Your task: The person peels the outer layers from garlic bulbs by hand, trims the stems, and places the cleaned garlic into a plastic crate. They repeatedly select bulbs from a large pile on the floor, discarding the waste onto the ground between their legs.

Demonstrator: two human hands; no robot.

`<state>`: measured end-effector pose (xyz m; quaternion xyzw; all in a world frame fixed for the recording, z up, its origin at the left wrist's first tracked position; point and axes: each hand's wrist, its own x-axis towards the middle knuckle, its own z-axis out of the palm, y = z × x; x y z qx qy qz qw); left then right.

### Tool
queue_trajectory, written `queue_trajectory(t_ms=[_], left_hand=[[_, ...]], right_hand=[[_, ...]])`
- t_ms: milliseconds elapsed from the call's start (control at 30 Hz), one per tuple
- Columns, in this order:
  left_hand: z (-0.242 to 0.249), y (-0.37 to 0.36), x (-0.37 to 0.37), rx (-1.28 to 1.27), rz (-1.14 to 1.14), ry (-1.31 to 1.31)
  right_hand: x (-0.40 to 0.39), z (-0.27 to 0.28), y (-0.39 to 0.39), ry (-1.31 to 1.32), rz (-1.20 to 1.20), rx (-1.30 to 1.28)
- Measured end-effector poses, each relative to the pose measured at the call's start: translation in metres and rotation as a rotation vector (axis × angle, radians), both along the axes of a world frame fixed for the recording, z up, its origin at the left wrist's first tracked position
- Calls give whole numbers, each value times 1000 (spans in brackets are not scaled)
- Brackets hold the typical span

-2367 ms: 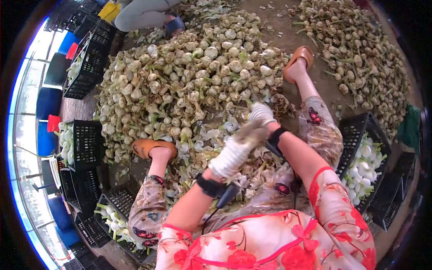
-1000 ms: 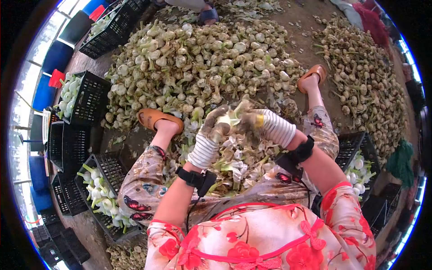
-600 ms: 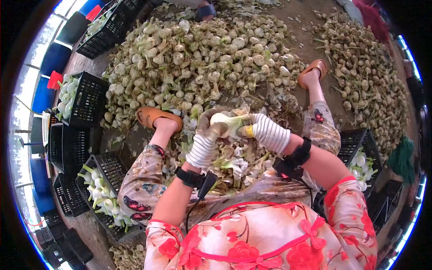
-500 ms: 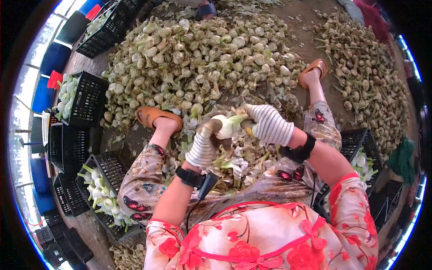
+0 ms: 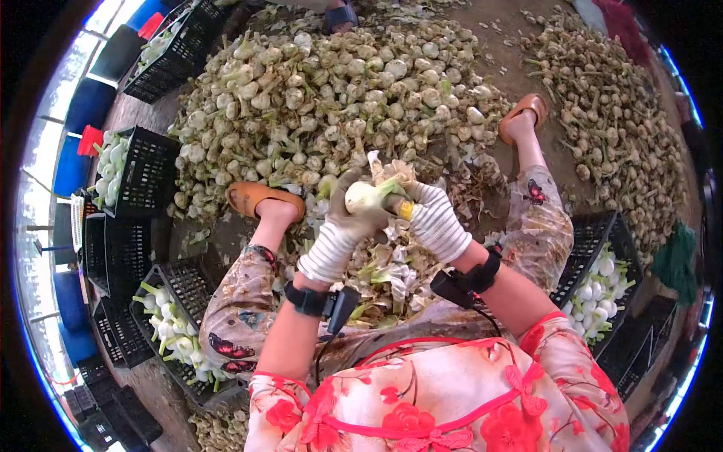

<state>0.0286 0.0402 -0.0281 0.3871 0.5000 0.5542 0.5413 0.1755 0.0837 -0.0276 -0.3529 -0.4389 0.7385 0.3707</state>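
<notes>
My left hand (image 5: 337, 226), in a striped glove with dark, dirty fingers, is closed round a white bulb (image 5: 361, 197) with a short green stem. My right hand (image 5: 431, 218), gloved the same way with a yellow band on one finger, pinches the stem side of that bulb. Dry brownish peel (image 5: 401, 172) stands out above the right fingers. Loose peelings (image 5: 392, 275) lie on the ground below both hands, between my legs. Beyond the hands spreads a large heap of unpeeled bulbs (image 5: 331, 98).
Black crates of cleaned bulbs stand at the left (image 5: 151, 169), beside my left leg (image 5: 188, 282) and at my right (image 5: 614, 264). A second bulb heap (image 5: 617, 128) lies at the right. Another person's shoe (image 5: 341, 16) shows at the top.
My right hand has moved down and left, turning at the wrist. The bulb has shifted slightly left and up, and dry peel now sticks up above it.
</notes>
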Motion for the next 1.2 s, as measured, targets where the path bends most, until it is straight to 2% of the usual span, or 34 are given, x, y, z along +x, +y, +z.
queue_trajectory(t_ms=[33,67,167,233,267,367,400,500,533,567,633,733,800,833,867,900,933,967,1000,1033,1067,1100,1133,1167,1200], left_hand=[[1,-3,7,118,89,322],[12,-8,7,183,126,362],[2,-8,6,89,342,361],[-8,-7,7,270,358,630],[-11,-5,8,366,364,764],[2,-11,14,224,301,403],[15,-9,9,252,281,574],[32,-8,-10,23,38,241],[54,-7,-13,3,-44,291],[55,-8,-24,25,-155,321],[63,-9,-34,-125,-372,-60],[60,-7,-45,-88,-584,-77],[58,-3,-53,-176,-677,-124],[53,-7,-48,-233,-476,-361],[40,1,-53,-175,-401,-331],[30,9,-57,-117,-327,-300],[32,7,-53,-300,-187,-172],[27,1,-44,-148,-81,-11],[20,1,-40,-184,-52,52],[12,1,-37,-219,-20,116],[2,1,-29,-95,56,28],[-32,3,-36,34,75,8],[-29,5,-30,78,172,-92],[-25,3,-24,115,271,-192],[-22,2,-27,112,291,-122]], right_hand=[[-1,2,-1,-39,-30,69],[-3,5,-3,-75,-55,137],[-12,3,0,-226,-150,477],[-16,-1,1,-386,-211,773],[-15,5,2,-431,-205,812],[-10,4,8,-459,-147,883],[-3,10,12,-438,-38,866],[13,21,22,-106,181,368],[22,28,28,-135,322,148],[28,36,32,-128,386,123],[33,39,34,4,540,16],[30,38,32,91,673,89],[24,33,16,267,520,-215],[22,28,11,351,438,-364],[17,21,12,309,382,-386],[11,18,9,317,225,-365],[8,18,8,119,192,-222],[5,18,6,-78,159,-80],[-1,0,2,-45,191,-11],[-10,7,-5,-150,164,110],[-16,1,-11,-190,187,202],[-19,-9,-13,-232,205,299],[-23,-10,-9,-288,176,576],[-20,-10,-5,-299,179,470],[-15,-8,4,-308,180,368]])
